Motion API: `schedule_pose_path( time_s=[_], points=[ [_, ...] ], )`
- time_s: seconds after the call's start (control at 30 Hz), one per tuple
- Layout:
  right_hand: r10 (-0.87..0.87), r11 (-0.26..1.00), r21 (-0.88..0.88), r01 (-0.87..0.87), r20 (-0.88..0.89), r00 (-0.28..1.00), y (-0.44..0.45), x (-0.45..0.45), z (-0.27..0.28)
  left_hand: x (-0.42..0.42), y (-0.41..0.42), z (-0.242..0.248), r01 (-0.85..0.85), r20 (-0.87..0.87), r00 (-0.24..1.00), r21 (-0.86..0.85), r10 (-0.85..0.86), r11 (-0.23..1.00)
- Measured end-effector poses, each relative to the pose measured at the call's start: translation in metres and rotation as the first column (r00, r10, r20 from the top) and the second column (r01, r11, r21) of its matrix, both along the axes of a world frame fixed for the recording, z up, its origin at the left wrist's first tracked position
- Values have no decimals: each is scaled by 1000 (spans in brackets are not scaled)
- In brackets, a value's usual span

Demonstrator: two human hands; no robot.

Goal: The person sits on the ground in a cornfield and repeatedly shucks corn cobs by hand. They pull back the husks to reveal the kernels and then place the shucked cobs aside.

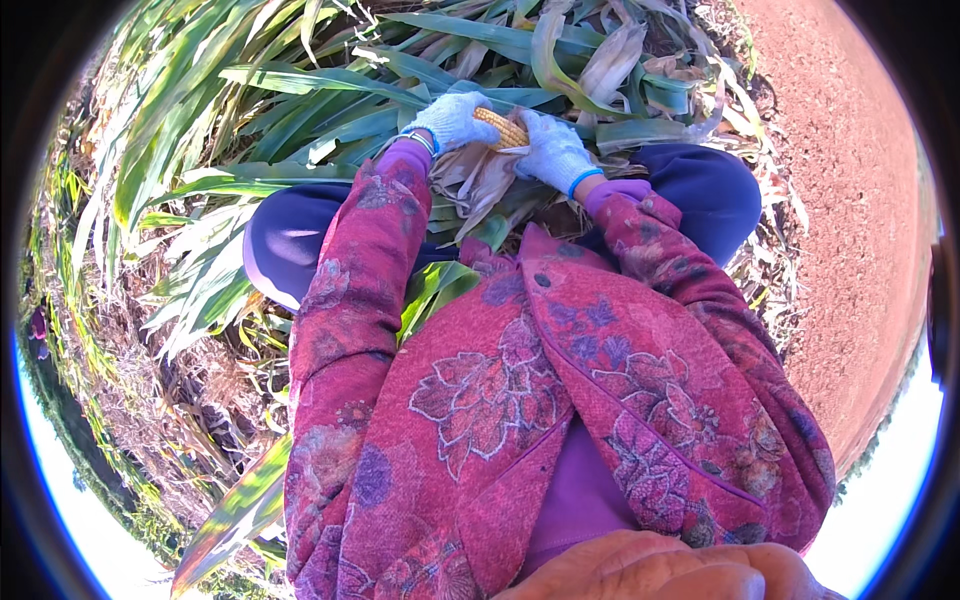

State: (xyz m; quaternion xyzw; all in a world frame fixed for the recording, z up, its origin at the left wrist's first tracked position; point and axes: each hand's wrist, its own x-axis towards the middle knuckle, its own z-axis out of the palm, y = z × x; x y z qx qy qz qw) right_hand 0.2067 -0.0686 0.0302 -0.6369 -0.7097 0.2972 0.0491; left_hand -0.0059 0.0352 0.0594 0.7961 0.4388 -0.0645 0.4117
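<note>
An ear of corn, its yellow kernels bare, is held between my two hands above the cut stalks. My left hand, in a white knitted glove with a blue cuff, grips its left end. My right hand, gloved the same way, closes on the right end, where dry husk is gathered. Pale, dry husks hang or lie just below the ear; how much is still attached to it I cannot tell. Fingertips of both hands are partly hidden.
Long green corn leaves and stalks are heaped ahead and left of my knees. Another dry-husked ear lies in the heap beyond my right hand. Bare reddish soil stretches along the right; dry straw covers the left.
</note>
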Motion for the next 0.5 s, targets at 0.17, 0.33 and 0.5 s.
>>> schedule_pose_path(
  time_s=[0.17,0.33,0.5],
  points=[
    [59,997,-46,-57,52,997,-2,3,-18,11,-4,9,143,-222,965,12,-137,990],
    [82,994,-74,-79,35,996,2,4,-24,18,-5,2,271,-313,911,-39,-269,962],
    [102,995,-2,-102,9,995,3,8,-40,19,-9,6,259,-316,914,-25,-253,966]
  ],
)
